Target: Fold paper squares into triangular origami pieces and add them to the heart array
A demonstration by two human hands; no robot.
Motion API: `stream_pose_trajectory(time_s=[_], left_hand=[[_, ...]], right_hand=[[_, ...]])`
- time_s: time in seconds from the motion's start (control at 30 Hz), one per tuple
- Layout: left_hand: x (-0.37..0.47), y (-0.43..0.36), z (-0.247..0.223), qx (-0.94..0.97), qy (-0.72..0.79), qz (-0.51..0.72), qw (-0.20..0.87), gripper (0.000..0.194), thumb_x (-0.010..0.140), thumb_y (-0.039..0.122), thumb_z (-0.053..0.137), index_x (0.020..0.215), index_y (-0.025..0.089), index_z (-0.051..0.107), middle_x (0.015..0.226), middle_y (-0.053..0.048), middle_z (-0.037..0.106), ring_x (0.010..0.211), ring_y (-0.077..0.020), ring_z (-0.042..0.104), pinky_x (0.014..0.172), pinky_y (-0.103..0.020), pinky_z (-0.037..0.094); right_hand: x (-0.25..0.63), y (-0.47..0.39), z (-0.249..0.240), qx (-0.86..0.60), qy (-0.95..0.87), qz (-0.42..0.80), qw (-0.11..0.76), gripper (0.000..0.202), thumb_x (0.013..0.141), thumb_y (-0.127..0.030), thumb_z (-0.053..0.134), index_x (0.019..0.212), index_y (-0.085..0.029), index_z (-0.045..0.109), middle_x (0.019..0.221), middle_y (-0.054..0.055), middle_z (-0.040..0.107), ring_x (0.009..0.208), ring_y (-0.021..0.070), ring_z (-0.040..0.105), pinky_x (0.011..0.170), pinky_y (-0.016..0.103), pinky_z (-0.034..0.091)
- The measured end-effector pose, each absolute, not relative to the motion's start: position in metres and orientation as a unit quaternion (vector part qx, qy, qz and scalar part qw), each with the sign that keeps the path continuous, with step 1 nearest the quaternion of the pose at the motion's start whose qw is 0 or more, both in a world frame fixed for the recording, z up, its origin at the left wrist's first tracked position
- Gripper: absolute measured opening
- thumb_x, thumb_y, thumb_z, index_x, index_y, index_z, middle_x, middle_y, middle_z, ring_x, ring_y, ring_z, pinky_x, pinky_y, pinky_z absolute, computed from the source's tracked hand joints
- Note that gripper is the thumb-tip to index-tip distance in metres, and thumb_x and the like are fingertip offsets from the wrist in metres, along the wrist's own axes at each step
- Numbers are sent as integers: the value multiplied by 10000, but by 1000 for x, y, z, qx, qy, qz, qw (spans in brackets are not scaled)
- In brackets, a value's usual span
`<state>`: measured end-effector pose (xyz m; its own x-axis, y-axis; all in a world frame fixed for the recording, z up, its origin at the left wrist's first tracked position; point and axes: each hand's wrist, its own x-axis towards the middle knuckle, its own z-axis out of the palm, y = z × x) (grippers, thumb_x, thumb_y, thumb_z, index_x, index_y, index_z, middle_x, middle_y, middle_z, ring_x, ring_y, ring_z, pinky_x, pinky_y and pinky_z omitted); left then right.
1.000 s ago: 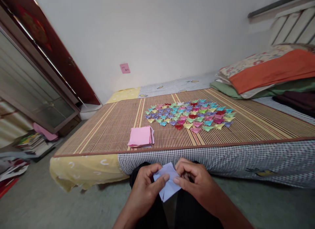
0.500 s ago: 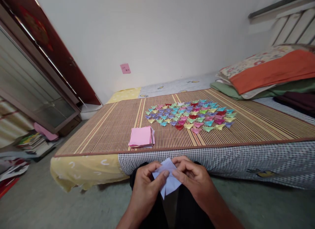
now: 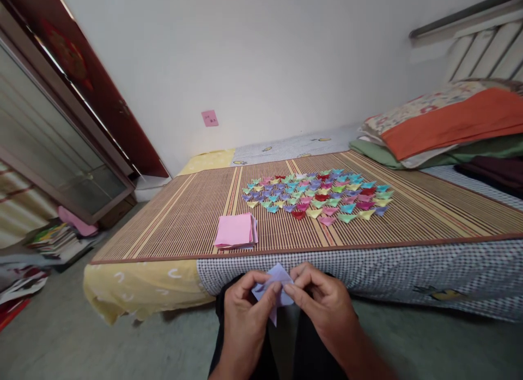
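A pale lavender sheet of folded paper (image 3: 279, 275) is held over my lap, in front of the bed's edge. My left hand (image 3: 249, 309) pinches its left side, thumb lying on top. From the right, my right hand (image 3: 321, 298) grips the paper's other edge between thumb and fingers. One pointed flap hangs down below the thumbs. Beyond the hands, a stack of square paper (image 3: 234, 230), pink on top, lies near the mat's front edge. To its right spread rows of small folded paper pieces (image 3: 314, 197) in many colours.
A striped mat (image 3: 171, 216) covers the bed. Folded bedding with an orange band (image 3: 453, 124) is piled at the right. A pink note (image 3: 210, 118) sticks to the wall. Books (image 3: 51, 239) are stacked low at the left, near a glass-fronted cabinet (image 3: 53, 129).
The right side of the lavender paper has been folded inward, so less of it shows now. My right hand has shifted slightly with it; the left thumb still presses on top.
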<state>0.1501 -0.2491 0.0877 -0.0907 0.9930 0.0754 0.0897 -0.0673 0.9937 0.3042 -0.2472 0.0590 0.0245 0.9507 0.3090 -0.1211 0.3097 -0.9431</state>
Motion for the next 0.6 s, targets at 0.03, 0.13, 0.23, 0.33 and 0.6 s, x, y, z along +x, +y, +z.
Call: stream_pose_trajectory(time_s=[0.03, 0.13, 0.23, 0.33, 0.6], left_hand=[[151, -249, 87, 513, 528, 521, 431, 256, 722, 384, 830, 692, 154, 723, 626, 6, 611, 580, -123, 489, 542, -214, 406], [152, -247, 85, 493, 525, 538, 439, 287, 693, 387, 851, 673, 158, 679, 608, 23, 581, 569, -112, 476, 533, -204, 404], [155, -246, 82, 461, 520, 549, 464, 324, 660, 399, 875, 670, 157, 660, 602, 30, 573, 545, -101, 464, 512, -196, 397], [157, -246, 81, 443, 509, 566, 474, 324, 670, 392, 873, 666, 155, 653, 628, 22, 598, 566, -106, 493, 534, -199, 425], [161, -247, 84, 449, 507, 585, 446, 310, 670, 348, 870, 624, 161, 627, 640, 1, 650, 587, -127, 555, 551, -210, 463]], right_hand=[[304, -247, 60, -390, -545, 434, 602, 273, 876, -242, 713, 659, -204, 550, 772, 2, 576, 763, 170, 580, 704, 283, 457], [303, -248, 64, -403, -561, 410, 596, 292, 886, -247, 697, 652, -207, 526, 759, 3, 572, 753, 171, 577, 691, 283, 449], [303, -248, 65, -405, -565, 398, 599, 297, 889, -236, 683, 649, -209, 509, 750, -1, 567, 745, 166, 574, 689, 277, 445], [303, -247, 64, -402, -567, 391, 603, 300, 881, -227, 683, 648, -210, 494, 746, -8, 558, 729, 157, 563, 676, 269, 438], [302, -247, 61, -405, -572, 391, 596, 312, 886, -235, 668, 647, -214, 470, 731, -11, 541, 712, 152, 546, 659, 268, 425]])
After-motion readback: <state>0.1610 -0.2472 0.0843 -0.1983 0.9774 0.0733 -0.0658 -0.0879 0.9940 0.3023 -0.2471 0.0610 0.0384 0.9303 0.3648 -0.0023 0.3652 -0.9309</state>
